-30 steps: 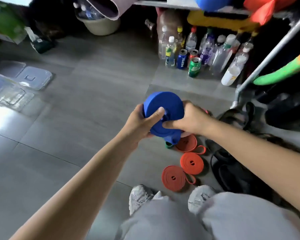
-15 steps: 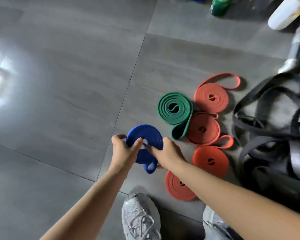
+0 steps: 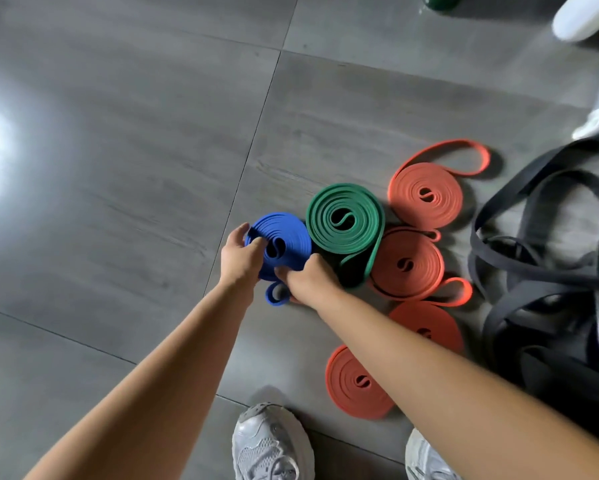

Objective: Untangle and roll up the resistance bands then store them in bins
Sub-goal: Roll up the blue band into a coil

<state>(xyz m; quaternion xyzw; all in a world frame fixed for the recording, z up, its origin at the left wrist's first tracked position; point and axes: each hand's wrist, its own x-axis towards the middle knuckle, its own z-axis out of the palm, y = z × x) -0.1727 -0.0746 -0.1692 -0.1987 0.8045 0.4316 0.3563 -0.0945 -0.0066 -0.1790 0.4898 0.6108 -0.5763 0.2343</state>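
A rolled blue resistance band (image 3: 287, 237) lies flat on the grey floor tiles, its loose end loop sticking out toward me. My left hand (image 3: 240, 256) grips its left edge, fingers curled over the coil. My right hand (image 3: 308, 277) pinches its near right edge. A rolled green band (image 3: 344, 220) touches the blue one on the right. Several rolled orange bands (image 3: 426, 195) lie beyond and below the green one. A tangle of black bands (image 3: 547, 306) lies at the right.
My two grey sneakers (image 3: 272, 445) stand at the bottom edge. A white bottle (image 3: 582, 15) and a green can (image 3: 440, 0) lie at the top right. Bare floor tiles (image 3: 118, 168) stretch to the left.
Both hands lowered the blue roll from the air to the floor and set it flat beside the green roll. The camera tilted down toward the floor.
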